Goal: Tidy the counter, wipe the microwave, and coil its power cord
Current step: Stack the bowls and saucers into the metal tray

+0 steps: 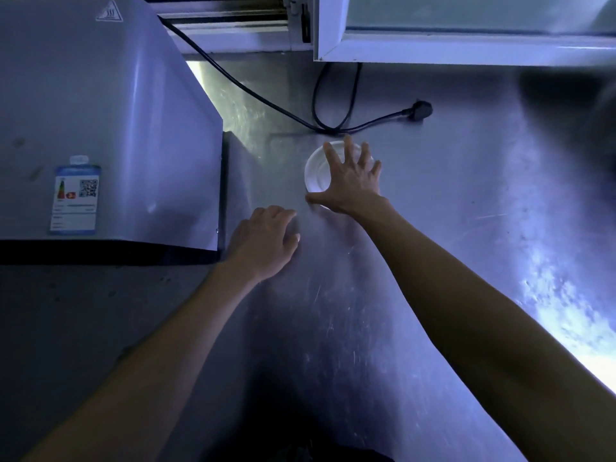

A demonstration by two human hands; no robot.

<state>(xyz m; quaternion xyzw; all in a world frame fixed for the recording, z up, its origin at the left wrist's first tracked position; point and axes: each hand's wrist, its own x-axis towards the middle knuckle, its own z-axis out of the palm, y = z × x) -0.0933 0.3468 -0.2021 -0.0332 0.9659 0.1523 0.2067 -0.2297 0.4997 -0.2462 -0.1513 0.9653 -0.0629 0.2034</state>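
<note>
Right hand (350,181) over white lid (315,170)

Uncoiled cord (266,101) beside grey microwave (100,128)

Steel counter (466,228) bears microwave (100,128), cord (266,101), dish (315,171).

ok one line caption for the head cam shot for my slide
Right hand spread over a white dish on the steel counter, microwave cord lying unplugged.
</note>
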